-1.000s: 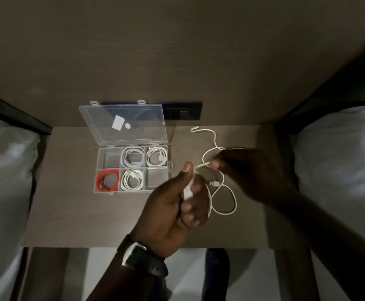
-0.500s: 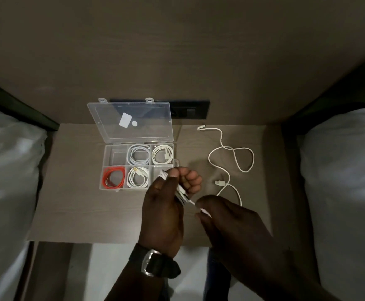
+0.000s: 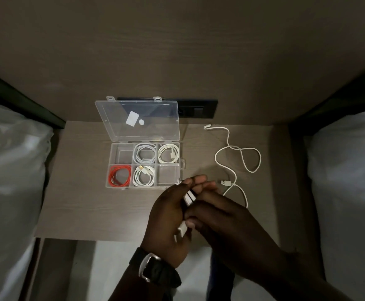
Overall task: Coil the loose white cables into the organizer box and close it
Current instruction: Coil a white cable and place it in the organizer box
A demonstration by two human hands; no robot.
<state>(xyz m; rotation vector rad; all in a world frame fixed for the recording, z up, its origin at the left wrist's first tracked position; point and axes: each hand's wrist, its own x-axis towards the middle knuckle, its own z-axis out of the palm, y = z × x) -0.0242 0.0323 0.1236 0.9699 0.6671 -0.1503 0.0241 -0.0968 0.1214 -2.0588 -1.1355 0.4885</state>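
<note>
A clear organizer box (image 3: 145,186) lies open on the bedside table (image 3: 83,205), its lid (image 3: 140,120) tilted back against the wall. Three compartments hold coiled white cables, one holds a red cable (image 3: 120,175); the top-left and bottom-right ones are bare. My left hand (image 3: 170,216) is closed around a partly wound white cable (image 3: 189,198) just in front of the box's right corner. My right hand (image 3: 218,216) touches it, fingers on the same cable. The loose rest of the cable (image 3: 238,157) snakes over the table to the right, its USB plug (image 3: 226,182) near my fingers.
White bedding lies on both sides: a bed on the left (image 3: 10,181) and another on the right (image 3: 348,181). A dark socket panel (image 3: 199,109) sits on the wall behind the box. The table's front edge runs just under my wrists.
My right hand has come back from the loose cable to my left hand, laying another turn on the bundle. Both hands sit lower and closer together than a second ago.
</note>
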